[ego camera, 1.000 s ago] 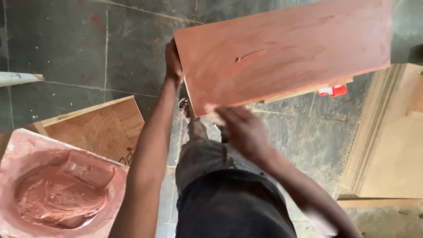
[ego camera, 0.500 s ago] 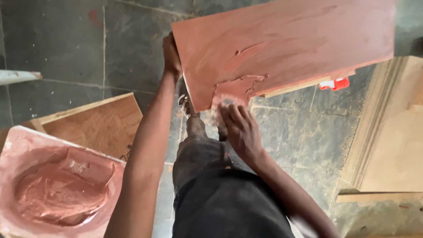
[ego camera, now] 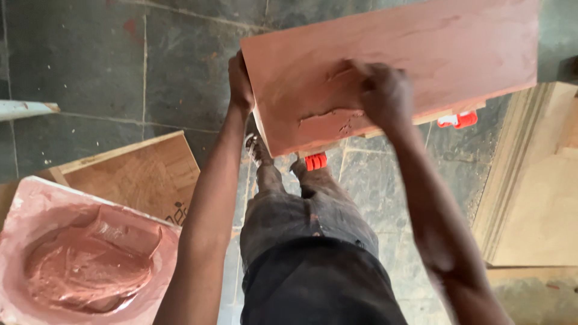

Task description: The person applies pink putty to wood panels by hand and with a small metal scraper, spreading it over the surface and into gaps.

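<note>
A flat board (ego camera: 421,54) coated in reddish-pink paste fills the upper right of the head view. My left hand (ego camera: 239,84) grips the board's left edge and holds it up. My right hand (ego camera: 385,96) lies palm down on the board's near part, pressed into a thick smear of paste (ego camera: 328,123). My legs and dark trousers (ego camera: 313,241) show below the board.
A pink tub of the same paste (ego camera: 78,265) sits at the lower left on a plywood sheet (ego camera: 138,174). Stacked plywood boards (ego camera: 536,180) lie at the right. Red clamp parts (ego camera: 457,119) peek from under the board. The floor is dark stone tile (ego camera: 120,60).
My right hand has moved up from the board's lower edge onto its face, carrying paste onto the surface. The board and left hand hold about the same place.
</note>
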### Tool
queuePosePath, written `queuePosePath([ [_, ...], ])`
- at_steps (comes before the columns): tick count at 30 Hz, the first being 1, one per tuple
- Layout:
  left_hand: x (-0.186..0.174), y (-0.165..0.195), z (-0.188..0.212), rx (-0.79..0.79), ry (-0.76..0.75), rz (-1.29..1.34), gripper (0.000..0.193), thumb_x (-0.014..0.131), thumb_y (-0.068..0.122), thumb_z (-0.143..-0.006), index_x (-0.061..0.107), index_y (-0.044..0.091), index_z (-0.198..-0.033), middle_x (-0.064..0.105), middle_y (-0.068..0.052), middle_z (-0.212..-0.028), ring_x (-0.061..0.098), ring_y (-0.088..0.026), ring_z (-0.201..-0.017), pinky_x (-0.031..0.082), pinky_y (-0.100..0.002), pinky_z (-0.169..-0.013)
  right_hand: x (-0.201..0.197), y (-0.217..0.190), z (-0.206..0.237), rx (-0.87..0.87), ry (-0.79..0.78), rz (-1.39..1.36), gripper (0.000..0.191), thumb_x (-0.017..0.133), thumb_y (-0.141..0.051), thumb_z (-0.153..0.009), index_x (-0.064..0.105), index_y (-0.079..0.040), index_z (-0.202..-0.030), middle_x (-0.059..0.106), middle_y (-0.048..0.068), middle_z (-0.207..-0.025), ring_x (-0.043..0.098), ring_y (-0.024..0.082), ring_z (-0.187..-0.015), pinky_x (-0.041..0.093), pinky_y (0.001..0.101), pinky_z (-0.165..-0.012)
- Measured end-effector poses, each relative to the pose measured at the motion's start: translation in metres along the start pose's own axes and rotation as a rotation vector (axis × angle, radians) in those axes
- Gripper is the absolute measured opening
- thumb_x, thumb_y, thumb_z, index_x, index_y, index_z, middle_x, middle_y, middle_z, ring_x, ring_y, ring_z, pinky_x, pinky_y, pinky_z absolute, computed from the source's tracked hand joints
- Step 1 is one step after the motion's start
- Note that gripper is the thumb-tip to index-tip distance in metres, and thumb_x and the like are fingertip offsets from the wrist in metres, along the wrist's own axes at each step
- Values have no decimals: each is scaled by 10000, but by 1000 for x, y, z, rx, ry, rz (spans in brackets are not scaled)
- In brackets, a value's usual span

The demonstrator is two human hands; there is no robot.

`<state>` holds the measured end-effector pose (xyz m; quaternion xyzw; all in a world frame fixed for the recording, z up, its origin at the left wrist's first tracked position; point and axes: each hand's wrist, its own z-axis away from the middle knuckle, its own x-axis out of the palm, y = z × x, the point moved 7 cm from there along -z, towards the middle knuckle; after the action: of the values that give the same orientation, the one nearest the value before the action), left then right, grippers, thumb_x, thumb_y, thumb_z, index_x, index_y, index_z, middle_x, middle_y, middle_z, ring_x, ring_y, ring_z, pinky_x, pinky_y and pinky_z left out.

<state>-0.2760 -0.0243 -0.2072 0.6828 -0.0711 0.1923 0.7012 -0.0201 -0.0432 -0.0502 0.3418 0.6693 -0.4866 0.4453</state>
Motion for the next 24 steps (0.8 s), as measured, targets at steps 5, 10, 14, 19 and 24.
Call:
queuePosePath([
  [5,2,6,1,51,-28,-37,324,474,174,-1065,666,-50,-932,649,-20,-792,499,-81,-733,458,-314,-606,35,-89,65,-75,-101,-130,274,607,38,-881,750,-53,-1097,756,143,-1092,708,364,-941,560,473,-762],
  [10,2,5,-1,-21,13,-54,353,462,186,-1069,654,-51,-891,625,-23,-758,464,-79,-705,429,-321,-589,27,-126,107,-182,-165,-165,325,656,-44,-829,702,-13,-1150,737,155,-1118,701,324,-980,555,457,-869],
  [14,5,11,1,-10,-3,-31,392,426,202,-1064,665,-59,-895,656,-26,-765,509,-85,-689,453,-324,-597,-8,-101,111,-227,-118,-124,374,609,25,-855,714,-55,-1204,744,103,-1160,708,255,-1003,547,420,-875],
  [19,5,14,2,1,-6,-127,363,443,206,-1039,675,-57,-947,702,-25,-802,532,-66,-712,468,-311,-591,-17,-65,98,-211,109,-17,431,624,77,-906,696,-44,-1313,672,132,-1160,648,293,-999,546,395,-839],
  [24,4,10,-1,-4,-10,-14,363,442,174,-1042,698,-71,-965,705,-29,-845,552,-79,-726,481,-314,-607,32,-97,130,-305,144,261,468,638,-64,-933,597,15,-1392,572,183,-1222,608,341,-1088,536,447,-930],
])
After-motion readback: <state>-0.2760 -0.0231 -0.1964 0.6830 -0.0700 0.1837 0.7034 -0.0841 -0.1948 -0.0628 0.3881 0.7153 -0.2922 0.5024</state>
